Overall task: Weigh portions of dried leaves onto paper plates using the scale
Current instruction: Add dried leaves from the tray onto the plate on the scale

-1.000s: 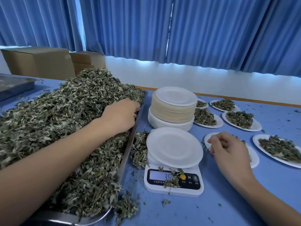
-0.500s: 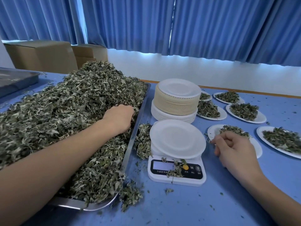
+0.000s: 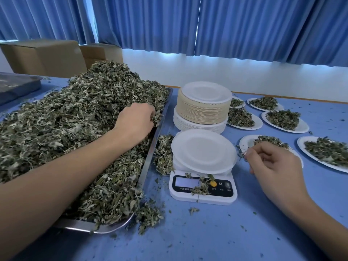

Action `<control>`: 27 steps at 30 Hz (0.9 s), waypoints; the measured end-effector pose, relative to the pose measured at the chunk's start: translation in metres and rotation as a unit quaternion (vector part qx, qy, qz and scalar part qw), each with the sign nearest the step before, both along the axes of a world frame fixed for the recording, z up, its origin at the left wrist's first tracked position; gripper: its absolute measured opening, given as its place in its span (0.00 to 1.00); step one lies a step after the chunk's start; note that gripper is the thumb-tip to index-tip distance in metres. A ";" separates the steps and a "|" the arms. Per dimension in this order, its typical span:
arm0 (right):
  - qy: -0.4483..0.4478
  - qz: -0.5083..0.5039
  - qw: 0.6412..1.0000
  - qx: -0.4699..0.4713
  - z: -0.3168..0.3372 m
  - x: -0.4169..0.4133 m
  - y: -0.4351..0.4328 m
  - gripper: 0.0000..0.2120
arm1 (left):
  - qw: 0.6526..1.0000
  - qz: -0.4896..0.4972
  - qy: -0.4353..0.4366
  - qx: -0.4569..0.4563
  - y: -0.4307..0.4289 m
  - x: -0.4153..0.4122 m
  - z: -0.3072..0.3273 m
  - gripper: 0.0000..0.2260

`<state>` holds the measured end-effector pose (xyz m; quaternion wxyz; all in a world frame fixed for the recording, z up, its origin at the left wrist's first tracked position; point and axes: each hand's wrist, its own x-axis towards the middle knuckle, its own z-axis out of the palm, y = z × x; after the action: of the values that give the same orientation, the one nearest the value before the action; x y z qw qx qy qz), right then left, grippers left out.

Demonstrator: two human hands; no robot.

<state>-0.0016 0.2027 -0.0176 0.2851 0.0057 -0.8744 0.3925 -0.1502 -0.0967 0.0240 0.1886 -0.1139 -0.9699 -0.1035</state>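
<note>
Clock reference: centred on the scale [image 3: 203,194], with 12 toward the curtains [image 3: 235,27].
Edges: the steel tray [image 3: 149,157] runs its right rim from 11 down to 8, near the scale but apart from it. Spilled leaves [image 3: 163,157] fill that gap at 9 to 10, just beside the weighing plate.
Open room: bare table [image 3: 216,234] from 4 round to 7, carrying only crumbs. The sector from 12 to 3 is crowded.
Obstructions: the plate stack [image 3: 205,108] stands at 12, close behind the scale. Several filled plates [image 3: 282,120] spread from 1 to 3.
Surface: blue and flat, speckled with leaf fragments, thickest along the tray's near corner at 7.
Room: pleated blue curtains over a white wall. Cardboard boxes [image 3: 47,55] stand at 10 beyond the tray, and a second grey tray [image 3: 17,85] sits at the far left edge.
Task item: the dried leaves [image 3: 75,119] are heaped high in the steel tray, from 8 to 11.
Weighing plate: the empty paper plate [image 3: 203,149] sits on the scale. Leaf scraps cover part of the display and I cannot read it.
Left hand: my left hand [image 3: 135,123] lies knuckles up at 10, at the tray's right rim. The fingers are curled down into the heap around a clump of dried leaves, and the fingertips are buried.
Right hand: my right hand [image 3: 271,162] hovers at 2 to 3, just beside the weighing plate's rim. Thumb and forefinger pinch a small leaf sprig [image 3: 242,154], and the other fingers are loosely curled.
</note>
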 end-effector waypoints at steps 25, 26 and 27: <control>0.056 0.198 0.896 0.394 0.000 0.031 -0.041 0.17 | 0.986 -0.049 0.007 0.160 0.001 -0.005 -0.010 0.13; 0.054 0.193 0.893 0.403 0.001 0.031 -0.044 0.17 | 0.986 -0.049 0.004 0.162 0.001 -0.005 -0.010 0.13; 0.054 0.184 0.888 0.417 0.002 0.030 -0.048 0.17 | 0.986 -0.050 0.001 0.162 0.001 -0.005 -0.010 0.13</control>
<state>0.0286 0.1545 -0.0161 0.2257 0.3062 -0.9241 0.0363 -0.1554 -0.0955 0.0144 0.2004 -0.1300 -0.9332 -0.2686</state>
